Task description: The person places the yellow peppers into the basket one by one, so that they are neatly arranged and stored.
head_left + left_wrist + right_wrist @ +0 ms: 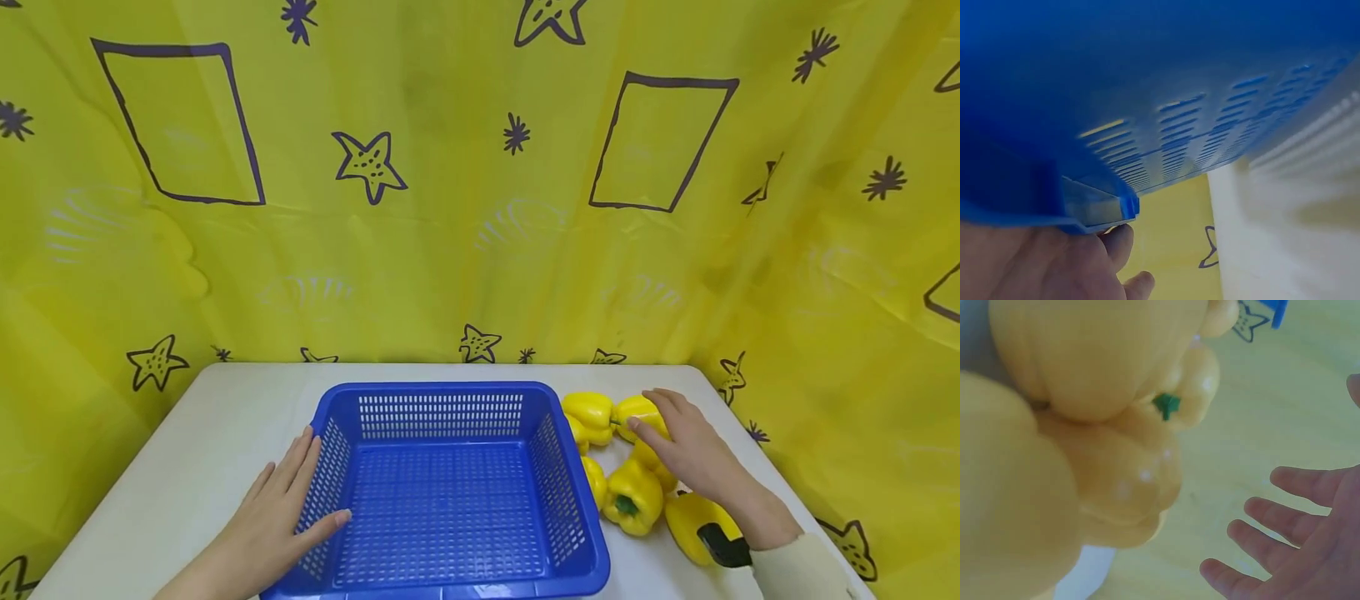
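Head view shows your right hand (686, 450), fingers loosely spread, resting over the far pepper (637, 412) just right of the basket (450, 400), while your left hand (281, 508) lies flat against its left wall.

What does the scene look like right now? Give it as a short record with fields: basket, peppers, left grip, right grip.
basket: blue slotted basket on the white table, nothing visible inside
peppers: cluster of yellow peppers on the table, right of the basket
left grip: left hand flat on the basket's left wall, thumb over the rim
right grip: right hand over the peppers, fingers on the far pepper; hold not clear
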Demonstrator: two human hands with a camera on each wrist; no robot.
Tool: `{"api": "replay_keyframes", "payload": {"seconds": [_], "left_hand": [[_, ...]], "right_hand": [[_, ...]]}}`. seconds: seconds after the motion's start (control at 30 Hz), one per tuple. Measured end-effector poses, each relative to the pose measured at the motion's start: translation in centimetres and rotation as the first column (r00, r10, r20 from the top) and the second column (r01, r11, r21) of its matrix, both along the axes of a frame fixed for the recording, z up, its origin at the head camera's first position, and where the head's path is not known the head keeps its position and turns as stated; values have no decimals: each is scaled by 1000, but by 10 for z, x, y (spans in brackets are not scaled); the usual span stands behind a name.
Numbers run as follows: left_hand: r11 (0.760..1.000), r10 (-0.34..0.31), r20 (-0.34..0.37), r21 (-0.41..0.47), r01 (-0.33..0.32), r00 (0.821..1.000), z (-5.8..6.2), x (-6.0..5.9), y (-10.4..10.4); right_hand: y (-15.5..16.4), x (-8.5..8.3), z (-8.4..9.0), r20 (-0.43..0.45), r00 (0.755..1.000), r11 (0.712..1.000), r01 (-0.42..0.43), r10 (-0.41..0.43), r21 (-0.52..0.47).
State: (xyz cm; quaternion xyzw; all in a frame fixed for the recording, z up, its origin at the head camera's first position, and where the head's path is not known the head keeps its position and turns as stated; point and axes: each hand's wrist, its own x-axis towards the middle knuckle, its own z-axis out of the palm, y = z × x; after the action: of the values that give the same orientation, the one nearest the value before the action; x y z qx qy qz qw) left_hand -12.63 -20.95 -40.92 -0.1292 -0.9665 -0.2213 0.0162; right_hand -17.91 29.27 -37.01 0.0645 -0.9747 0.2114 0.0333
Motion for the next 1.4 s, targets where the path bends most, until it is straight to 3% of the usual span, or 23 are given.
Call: {"api": "replay_keyframes", "payload": {"seconds": [0.33,0.67,0.97,1.07,1.23,1.4], "left_hand": [[998,49,46,37,-51,998,-2,0,-4],[996,62,4,56,-63,998,-2,0,-2],[997,64,-16,49,-64,998,0,-4,8],[996,62,-5,68,-61,998,1,-6,8],[996,58,21,59,-60,998,1,-8,12],[997,72,-16,-2,-72,997,3,-7,15]], "right_hand": [[22,-25,-10,78,996,994,50,-42,-93],[44,-53,-12,182,982,998,63,-57,-27],[59,-72,-4,299,953,999,47,-53,26],[61,-76,-5,356,933,998,63,-56,-9],[65,-75,-12,478,877,985,115,-41,-127],[69,-73,-18,556,831,961,154,-1,-228]]}}
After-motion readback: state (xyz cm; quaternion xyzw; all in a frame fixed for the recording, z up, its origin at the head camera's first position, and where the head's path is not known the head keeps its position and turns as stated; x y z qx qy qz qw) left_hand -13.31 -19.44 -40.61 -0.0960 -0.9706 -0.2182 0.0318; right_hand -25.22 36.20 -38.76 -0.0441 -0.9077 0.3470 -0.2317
